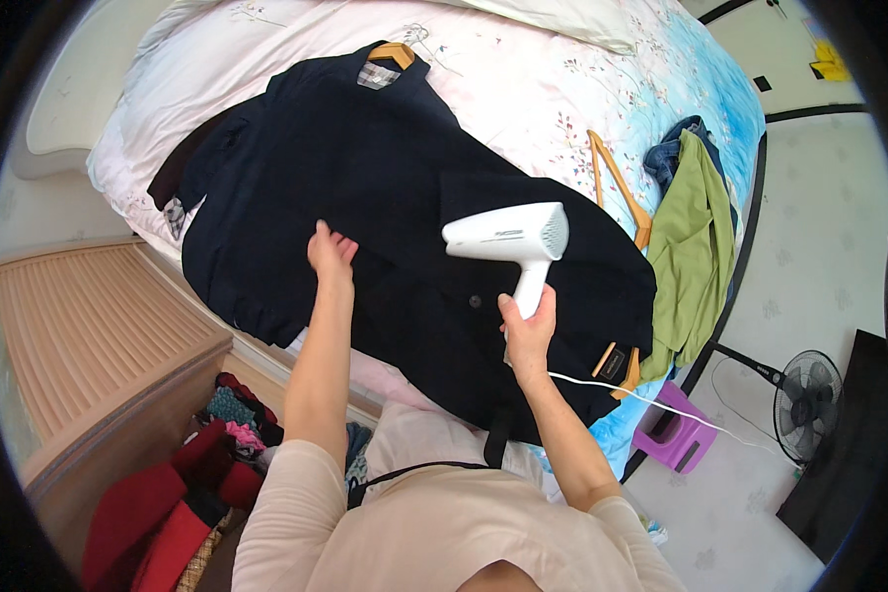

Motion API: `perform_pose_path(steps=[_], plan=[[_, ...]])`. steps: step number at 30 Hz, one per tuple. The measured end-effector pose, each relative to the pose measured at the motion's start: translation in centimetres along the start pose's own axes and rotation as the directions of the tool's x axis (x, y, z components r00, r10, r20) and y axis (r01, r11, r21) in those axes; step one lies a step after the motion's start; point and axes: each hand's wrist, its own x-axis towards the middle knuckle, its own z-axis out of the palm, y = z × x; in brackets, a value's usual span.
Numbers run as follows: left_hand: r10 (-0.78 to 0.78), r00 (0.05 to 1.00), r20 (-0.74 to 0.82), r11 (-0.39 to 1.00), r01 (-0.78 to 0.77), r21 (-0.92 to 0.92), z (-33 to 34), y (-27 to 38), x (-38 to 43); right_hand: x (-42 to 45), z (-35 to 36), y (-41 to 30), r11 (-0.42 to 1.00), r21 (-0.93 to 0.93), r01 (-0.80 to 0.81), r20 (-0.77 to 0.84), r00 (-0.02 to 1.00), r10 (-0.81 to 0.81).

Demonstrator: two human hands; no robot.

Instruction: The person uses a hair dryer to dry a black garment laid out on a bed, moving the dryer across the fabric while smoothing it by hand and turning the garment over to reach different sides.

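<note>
In my right hand [530, 329] is a white hair dryer [499, 231], gripped by its handle with the nozzle pointing left. A white cord [636, 399] trails from it toward the lower right. Beneath it, dark coats [407, 170] lie spread across the bed; a plaid lining shows at one collar. One wooden hanger [392, 53] sits in that collar, and another coat's label and hanger [627, 374] show at the right. My left hand [331, 251] is over the dark cloth, fingers partly spread and nothing in them. Whether it touches the cloth I cannot tell.
A bare wooden hanger [621, 189] lies right of the coats on the floral bedding [503, 89]. Beyond it are a green garment [692, 251] and jeans [662, 159]. A purple stool [677, 433] and an electric fan [806, 407] stand at right. Clothes [192, 481] fill an open compartment at lower left.
</note>
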Motion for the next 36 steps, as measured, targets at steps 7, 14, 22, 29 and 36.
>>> perform_pose_path(steps=[7,14,22,29,36], plan=[[0.506,0.562,0.655,-0.281,-0.610,0.741,-8.7,-7.2,-4.5,-0.2,1.8,1.7,0.897,-0.339,0.285,0.205,0.952,-0.225],[-0.042,0.364,0.930,-0.621,-0.739,0.261,-5.0,-3.9,-3.8,-0.1,2.3,2.2,0.888,-0.349,0.298,0.245,0.944,-0.221],[0.725,0.532,0.437,-0.379,-0.221,0.899,-7.6,1.2,3.8,-0.4,1.0,2.5,0.881,-0.393,0.265,0.118,0.964,-0.238],[0.690,0.640,-0.339,0.600,-0.243,0.762,-12.2,-0.9,2.9,-1.5,1.5,2.9,0.907,-0.360,0.219,0.090,0.976,-0.200],[0.091,0.966,-0.242,0.984,-0.124,-0.124,-7.4,1.4,-4.6,-1.8,2.6,2.1,0.872,-0.302,0.385,0.223,0.918,-0.328]])
